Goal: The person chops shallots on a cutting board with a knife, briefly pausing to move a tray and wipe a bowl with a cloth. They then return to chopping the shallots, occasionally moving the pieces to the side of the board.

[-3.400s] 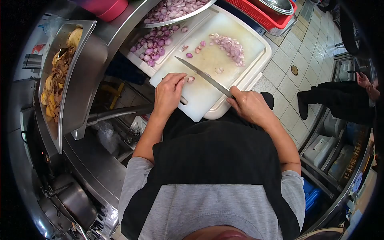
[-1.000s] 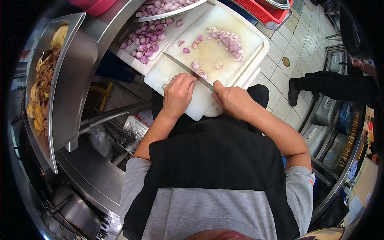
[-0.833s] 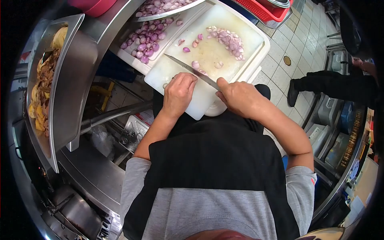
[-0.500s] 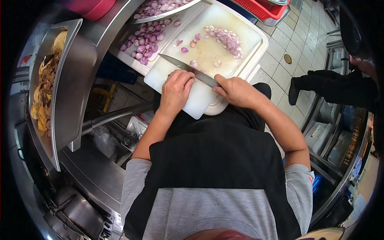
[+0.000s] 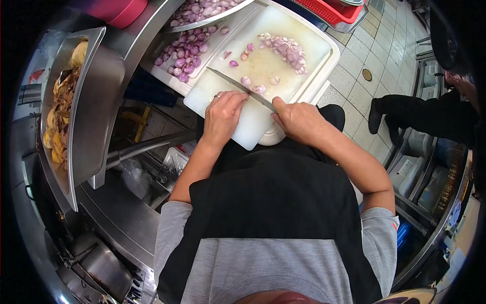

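My right hand (image 5: 301, 119) is wrapped around the handle of a kitchen knife (image 5: 226, 77), its blade running left across the white cutting board (image 5: 304, 28). My left hand (image 5: 225, 115) lies at the near side of the blade, with bent fingers pressed together at its edge. Whatever these fingertips hold is hidden. Beyond the blade lie a few shallot pieces (image 5: 259, 89). Farther back, sliced shallots (image 5: 289, 52) form a curved pile. A few peeled shallots (image 5: 233, 64) rest left of it, and a heap of whole peeled shallots (image 5: 186, 54) sits beside the board.
A large bowl of shallots (image 5: 207, 7) stands at the back. On the left is a deep metal pan (image 5: 96, 101) of cooked food. A red basket (image 5: 324, 12) sits at the back right. Another person's dark-clad leg (image 5: 430, 112) shows on the tiled floor at right.
The knife blade has turned more upright, showing less of its flat face. My left fingers have shifted slightly right along it, and a shallot piece now shows just beyond the blade.
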`<state>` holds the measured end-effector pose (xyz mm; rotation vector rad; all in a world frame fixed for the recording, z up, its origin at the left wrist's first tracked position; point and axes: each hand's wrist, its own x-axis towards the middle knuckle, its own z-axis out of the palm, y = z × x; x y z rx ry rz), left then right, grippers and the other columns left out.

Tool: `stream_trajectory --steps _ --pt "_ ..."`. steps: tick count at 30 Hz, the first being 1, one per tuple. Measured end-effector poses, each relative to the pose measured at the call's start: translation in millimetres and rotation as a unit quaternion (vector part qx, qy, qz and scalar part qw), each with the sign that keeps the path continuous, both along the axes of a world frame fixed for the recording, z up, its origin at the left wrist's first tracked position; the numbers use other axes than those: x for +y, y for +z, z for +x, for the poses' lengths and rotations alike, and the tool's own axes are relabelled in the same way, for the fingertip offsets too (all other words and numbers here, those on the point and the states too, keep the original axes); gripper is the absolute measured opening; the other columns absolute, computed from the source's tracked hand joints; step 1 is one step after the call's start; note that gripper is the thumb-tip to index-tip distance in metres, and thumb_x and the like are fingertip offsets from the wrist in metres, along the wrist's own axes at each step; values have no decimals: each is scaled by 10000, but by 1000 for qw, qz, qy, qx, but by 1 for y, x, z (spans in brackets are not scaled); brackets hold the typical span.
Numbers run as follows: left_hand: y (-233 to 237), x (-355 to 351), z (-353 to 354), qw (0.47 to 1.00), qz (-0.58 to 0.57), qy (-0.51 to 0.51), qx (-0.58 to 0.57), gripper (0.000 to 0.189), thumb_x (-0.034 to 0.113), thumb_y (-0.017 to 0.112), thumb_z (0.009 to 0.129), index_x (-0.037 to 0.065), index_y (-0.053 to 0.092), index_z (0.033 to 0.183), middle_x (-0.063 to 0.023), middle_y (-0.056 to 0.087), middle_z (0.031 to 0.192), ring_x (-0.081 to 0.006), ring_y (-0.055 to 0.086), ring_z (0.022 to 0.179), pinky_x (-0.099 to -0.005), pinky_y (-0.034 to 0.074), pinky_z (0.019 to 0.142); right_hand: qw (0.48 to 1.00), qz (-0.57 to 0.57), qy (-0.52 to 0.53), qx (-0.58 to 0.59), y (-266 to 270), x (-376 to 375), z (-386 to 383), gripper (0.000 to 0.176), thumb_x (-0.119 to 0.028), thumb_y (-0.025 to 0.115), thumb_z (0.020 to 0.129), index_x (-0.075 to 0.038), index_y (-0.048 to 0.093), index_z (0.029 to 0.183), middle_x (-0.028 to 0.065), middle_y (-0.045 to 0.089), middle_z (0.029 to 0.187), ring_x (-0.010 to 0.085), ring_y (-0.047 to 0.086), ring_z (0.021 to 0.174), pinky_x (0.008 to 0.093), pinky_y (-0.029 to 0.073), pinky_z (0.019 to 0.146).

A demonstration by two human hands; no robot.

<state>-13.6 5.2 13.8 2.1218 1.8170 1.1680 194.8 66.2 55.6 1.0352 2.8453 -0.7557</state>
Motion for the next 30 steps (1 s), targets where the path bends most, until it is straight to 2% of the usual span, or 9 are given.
stream_trajectory --steps 6,11,18,20,23,28,30 --pt "-4 1 -2 999 14 -14 28 129 2 712 760 44 681 878 -77 670 865 -267 641 824 -373 516 714 998 -30 19 -56 42 3 -4 262 -240 536 962 4 445 940 220 614 623 427 638 628 515 507 565" --pt "-5 1 -3 999 22 -11 24 131 -1 714 752 46 674 867 -72 666 864 -265 641 822 -367 514 713 1000 -27 -14 0 -6 -5 -9 268 -240 534 963 12 442 966 225 626 648 431 643 648 520 509 582" --pt "-10 -1 -4 999 20 -3 27 144 0 722 739 45 666 864 -72 669 876 -268 641 828 -367 517 718 999 -19 11 -30 29 -5 -7 266 -231 541 958 6 421 969 215 610 611 430 631 619 522 500 557" --pt "-10 -1 -5 999 26 1 27 144 1 723 741 46 664 864 -73 669 878 -268 641 829 -367 518 721 1000 -17 -1 -10 -3 -9 -10 263 -229 539 958 7 425 971 215 612 616 426 633 622 522 500 558" --pt "-9 0 -4 999 34 -6 27 136 5 722 745 45 660 860 -74 668 879 -268 642 827 -363 520 719 1000 -17 -13 20 -10 -7 -13 261 -228 536 959 11 432 975 212 616 626 419 636 630 518 500 561" --pt "-10 -1 -4 999 34 0 35 117 14 719 753 46 658 847 -75 669 877 -261 645 827 -357 524 701 998 -32 15 -53 40 -2 -9 265 -231 533 965 12 431 977 219 622 644 431 634 636 517 503 573" --pt "-10 -1 -4 999 36 3 35 116 15 721 753 44 658 845 -75 669 875 -260 645 824 -358 524 699 997 -42 18 -66 40 -4 -8 263 -231 531 967 11 431 979 221 624 650 431 634 638 520 502 574"
